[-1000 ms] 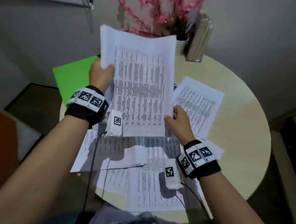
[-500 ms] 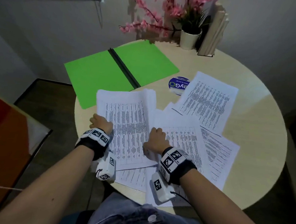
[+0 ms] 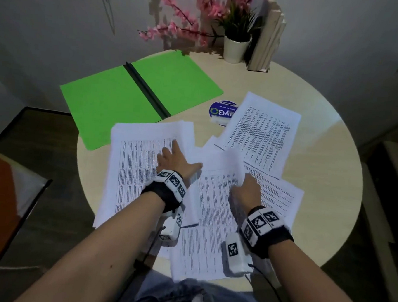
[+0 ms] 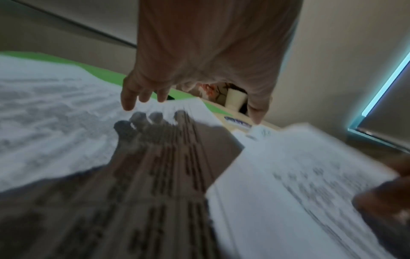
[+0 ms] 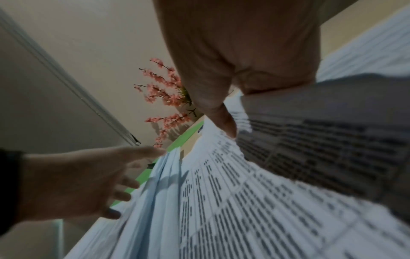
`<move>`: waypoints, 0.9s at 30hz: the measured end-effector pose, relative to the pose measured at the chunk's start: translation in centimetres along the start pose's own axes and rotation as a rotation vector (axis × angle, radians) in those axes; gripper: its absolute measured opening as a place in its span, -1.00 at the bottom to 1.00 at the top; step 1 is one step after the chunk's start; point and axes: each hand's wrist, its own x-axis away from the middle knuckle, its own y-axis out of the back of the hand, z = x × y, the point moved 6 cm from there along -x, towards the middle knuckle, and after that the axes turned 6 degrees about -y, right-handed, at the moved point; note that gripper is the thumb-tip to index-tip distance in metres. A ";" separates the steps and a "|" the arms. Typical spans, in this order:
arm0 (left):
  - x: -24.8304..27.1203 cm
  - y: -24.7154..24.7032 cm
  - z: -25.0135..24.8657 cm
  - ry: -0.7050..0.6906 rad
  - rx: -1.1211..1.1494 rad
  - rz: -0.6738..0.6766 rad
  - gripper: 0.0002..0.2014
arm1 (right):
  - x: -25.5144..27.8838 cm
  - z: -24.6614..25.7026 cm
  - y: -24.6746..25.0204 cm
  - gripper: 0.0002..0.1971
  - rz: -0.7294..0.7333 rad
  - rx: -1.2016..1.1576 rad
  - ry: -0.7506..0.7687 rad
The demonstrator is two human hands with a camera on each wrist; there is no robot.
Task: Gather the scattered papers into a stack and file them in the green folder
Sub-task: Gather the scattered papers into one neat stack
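Observation:
The green folder [image 3: 107, 102] lies open at the table's back left. A stack of printed papers [image 3: 135, 170] lies just in front of it, overlapping its corner. My left hand [image 3: 176, 160] is spread flat, fingers straight, over the stack's right part; in the left wrist view my left hand [image 4: 199, 70] casts a shadow on the stack [image 4: 55, 122]. My right hand [image 3: 246, 189] pinches the far edge of a loose sheet [image 3: 213, 194] beside the stack, and that edge is raised and blurred. The thumb sits on this sheet [image 5: 221, 201] in the right wrist view.
More loose sheets lie at the right [image 3: 263, 131], [image 3: 281, 199] and at the front edge [image 3: 200, 252]. A round blue disc [image 3: 219, 112] peeks out between the folder and the sheets. A potted pink-flower plant [image 3: 237, 45] and upright books [image 3: 266, 37] stand at the back of the round table [image 3: 322, 159].
The stack that both hands held upright now lies on the table. My left hand has slid onto it with its fingers spread. My right hand has moved right and lifts a loose sheet's edge.

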 end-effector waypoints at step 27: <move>-7.6 -4.0 -8.0 -0.185 -0.493 0.093 -0.51 | -14.3 0.1 8.9 -0.80 -0.107 -0.111 -0.088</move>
